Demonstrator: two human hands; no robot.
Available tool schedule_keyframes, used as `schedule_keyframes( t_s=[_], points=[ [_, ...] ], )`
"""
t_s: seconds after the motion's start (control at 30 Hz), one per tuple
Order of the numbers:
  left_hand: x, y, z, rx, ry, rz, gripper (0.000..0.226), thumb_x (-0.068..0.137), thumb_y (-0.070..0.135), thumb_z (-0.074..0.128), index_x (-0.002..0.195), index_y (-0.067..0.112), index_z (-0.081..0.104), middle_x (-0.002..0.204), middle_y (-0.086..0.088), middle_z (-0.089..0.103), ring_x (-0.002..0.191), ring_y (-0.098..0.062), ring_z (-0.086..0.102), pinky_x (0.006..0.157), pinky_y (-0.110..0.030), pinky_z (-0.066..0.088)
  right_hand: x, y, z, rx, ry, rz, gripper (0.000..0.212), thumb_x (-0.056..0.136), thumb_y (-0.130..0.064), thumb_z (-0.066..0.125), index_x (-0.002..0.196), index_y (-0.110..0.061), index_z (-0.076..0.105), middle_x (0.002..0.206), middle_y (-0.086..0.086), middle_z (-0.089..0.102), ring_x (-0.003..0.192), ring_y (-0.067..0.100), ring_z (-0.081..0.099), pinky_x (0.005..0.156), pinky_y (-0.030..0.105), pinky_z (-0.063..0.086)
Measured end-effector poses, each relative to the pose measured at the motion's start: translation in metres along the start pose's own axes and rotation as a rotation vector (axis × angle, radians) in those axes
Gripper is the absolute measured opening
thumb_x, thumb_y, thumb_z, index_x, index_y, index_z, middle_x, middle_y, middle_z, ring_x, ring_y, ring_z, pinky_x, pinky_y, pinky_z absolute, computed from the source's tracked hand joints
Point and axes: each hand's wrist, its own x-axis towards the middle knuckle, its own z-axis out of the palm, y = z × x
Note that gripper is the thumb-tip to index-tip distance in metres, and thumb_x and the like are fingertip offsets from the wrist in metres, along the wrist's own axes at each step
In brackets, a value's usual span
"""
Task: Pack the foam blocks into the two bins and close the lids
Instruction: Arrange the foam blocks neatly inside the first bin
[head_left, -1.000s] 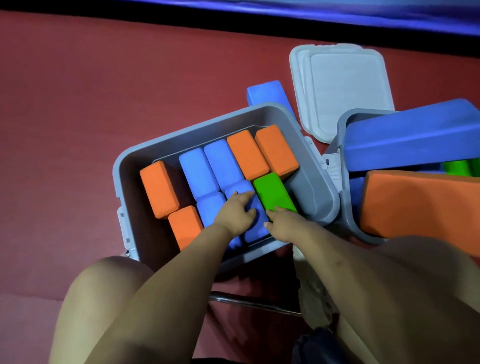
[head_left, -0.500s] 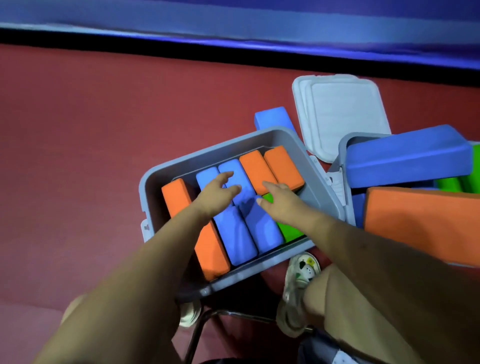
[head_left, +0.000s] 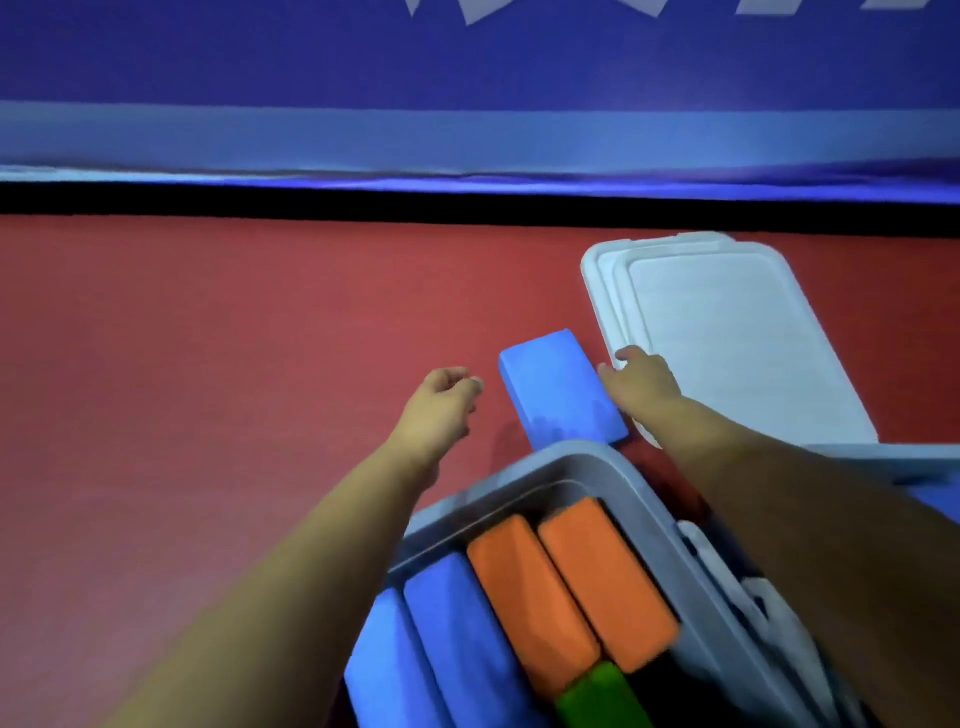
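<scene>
Left fingers (head_left: 462, 382) curled, empty | right fingers (head_left: 610, 376) touch blue block (head_left: 561, 395) (grip unclear) | 2 lids (head_left: 727, 338) beside

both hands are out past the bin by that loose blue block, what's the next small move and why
Probably close both hands on the loose blue block and lift it. It lies on the red floor beyond the grey bin; the left hand hovers just left of it, and the right hand is at its right edge.
</scene>
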Motion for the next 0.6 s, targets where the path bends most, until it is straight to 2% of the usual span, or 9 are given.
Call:
schedule_keyframes(
  t_s=[0.07,0.13,0.2,0.27,0.33,0.43,0.5,0.53,0.6],
  points=[
    [0.057,-0.014,0.016,0.019,-0.026,-0.077,0.004,0.095,0.022,0.051,0.091,0.022,0.053,0.101,-0.004,0.053,0.093,-0.020,0.053,0.080,-0.033,0.042,0.044,0.026,0.025,0.010,-0.083,0.077,0.056,0.089,-0.034,0.055,0.137,-0.007,0.042,0.136,0.020,0.048,0.122,0.035,0.049,0.102,0.038,0.041],
    [0.109,-0.034,0.036,0.054,-0.099,-0.157,0.010,0.095,0.028,0.051,0.090,0.020,0.053,0.101,-0.003,0.053,0.094,-0.020,0.053,0.082,-0.033,0.041,0.084,0.054,0.052,-0.038,-0.198,0.130,0.068,0.087,-0.039,0.060,0.140,-0.003,0.037,0.141,0.017,0.045,0.126,0.033,0.047,0.102,0.034,0.040],
    [0.144,-0.053,0.057,0.157,-0.183,-0.213,0.022,0.096,0.036,0.048,0.109,0.019,0.055,0.109,-0.004,0.053,0.101,-0.021,0.054,0.087,-0.034,0.042,0.114,0.075,0.072,-0.074,-0.287,0.171,0.080,0.082,-0.047,0.067,0.140,-0.002,0.036,0.141,0.015,0.046,0.126,0.031,0.048,0.102,0.034,0.040],
    [0.168,-0.069,0.072,0.277,-0.268,-0.230,0.045,0.097,0.045,0.044,0.133,0.019,0.046,0.121,-0.003,0.051,0.115,-0.022,0.052,0.091,-0.034,0.042,0.138,0.094,0.092,-0.046,-0.345,0.192,0.087,0.072,-0.053,0.074,0.137,-0.004,0.043,0.136,0.012,0.052,0.120,0.029,0.053,0.101,0.036,0.043],
    [0.185,-0.080,0.085,0.308,-0.329,-0.276,0.058,0.096,0.052,0.039,0.145,0.020,0.034,0.141,-0.003,0.044,0.131,-0.023,0.044,0.097,-0.036,0.037,0.153,0.109,0.108,0.026,-0.406,0.236,0.089,0.062,-0.058,0.078,0.131,-0.009,0.052,0.129,0.006,0.058,0.113,0.027,0.057,0.095,0.034,0.045],
    [0.194,-0.089,0.098,0.283,-0.372,-0.364,0.067,0.095,0.059,0.030,0.149,0.021,0.024,0.155,-0.004,0.029,0.141,-0.023,0.031,0.109,-0.041,0.028,0.160,0.128,0.124,0.201,-0.458,0.333,0.087,0.054,-0.057,0.082,0.124,-0.013,0.057,0.121,0.003,0.062,0.104,0.023,0.060,0.080,0.030,0.044],
    [0.195,-0.093,0.100,0.257,-0.374,-0.392,0.068,0.094,0.062,0.027,0.149,0.022,0.025,0.154,-0.005,0.030,0.141,-0.021,0.031,0.111,-0.042,0.024,0.158,0.131,0.125,0.356,-0.532,0.369,0.066,0.065,-0.047,0.080,0.118,-0.012,0.061,0.112,0.004,0.066,0.088,0.018,0.064,0.070,0.027,0.048],
    [0.194,-0.093,0.100,0.252,-0.372,-0.398,0.069,0.093,0.064,0.026,0.149,0.023,0.025,0.154,-0.005,0.031,0.141,-0.020,0.031,0.112,-0.042,0.023,0.155,0.132,0.124,0.452,-0.569,0.374,0.056,0.071,-0.041,0.078,0.115,-0.011,0.063,0.108,0.004,0.069,0.083,0.016,0.066,0.069,0.029,0.052],
    [0.192,-0.095,0.094,0.256,-0.365,-0.405,0.073,0.092,0.067,0.024,0.149,0.022,0.026,0.155,-0.004,0.029,0.143,-0.019,0.028,0.113,-0.042,0.022,0.151,0.133,0.122,0.549,-0.589,0.354,0.057,0.070,-0.036,0.078,0.118,-0.008,0.063,0.112,0.004,0.069,0.097,0.016,0.067,0.093,0.034,0.052]
  ],
)
